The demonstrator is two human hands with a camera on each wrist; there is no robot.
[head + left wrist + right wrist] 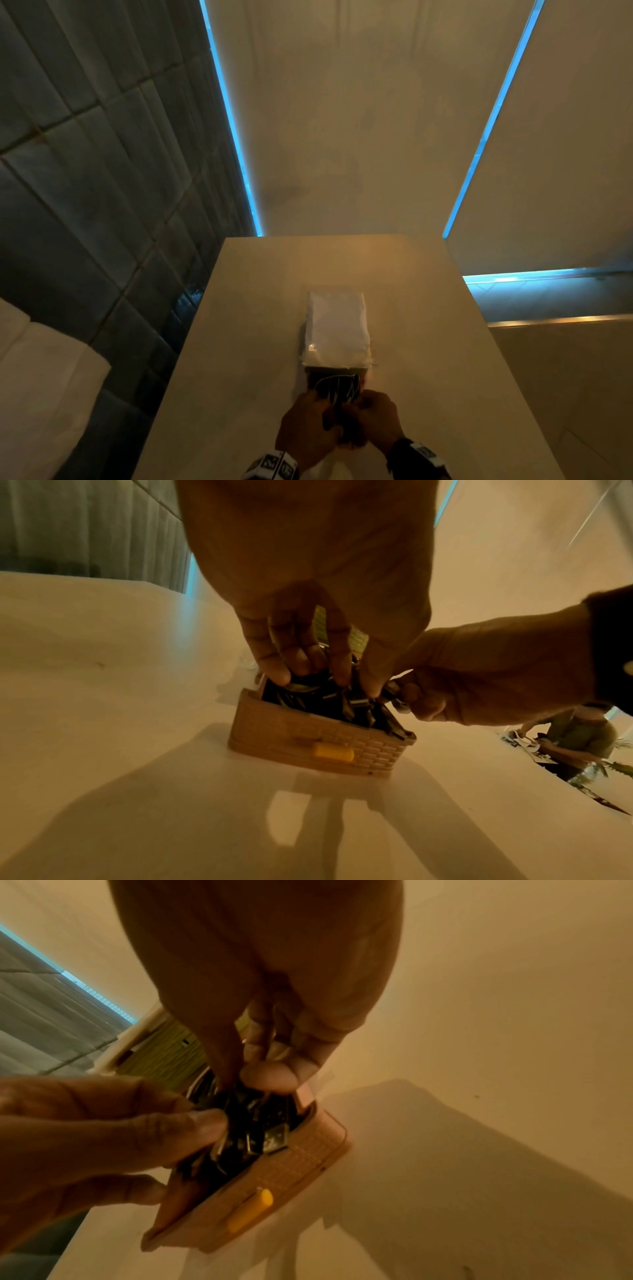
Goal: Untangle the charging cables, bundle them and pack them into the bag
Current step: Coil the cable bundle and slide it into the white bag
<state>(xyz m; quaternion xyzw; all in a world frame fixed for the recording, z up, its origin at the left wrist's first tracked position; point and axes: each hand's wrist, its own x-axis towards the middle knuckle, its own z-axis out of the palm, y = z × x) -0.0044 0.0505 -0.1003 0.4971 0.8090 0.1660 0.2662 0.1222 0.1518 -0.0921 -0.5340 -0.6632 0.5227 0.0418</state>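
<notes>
Both hands are crowding the box mouth at the desk's near edge

The left hand (308, 425) and right hand (371, 423) are filling the opening of the tan brick-patterned plastic box (318, 739), its raised white lid (337, 325) is blocking the far side, while the pale beige desk (445, 359) is lying bare towards its left, right and far edges.

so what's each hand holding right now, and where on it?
Both hands, left hand and right hand, pinch the tangled black cables at the top of the pile in the tan case.
</notes>
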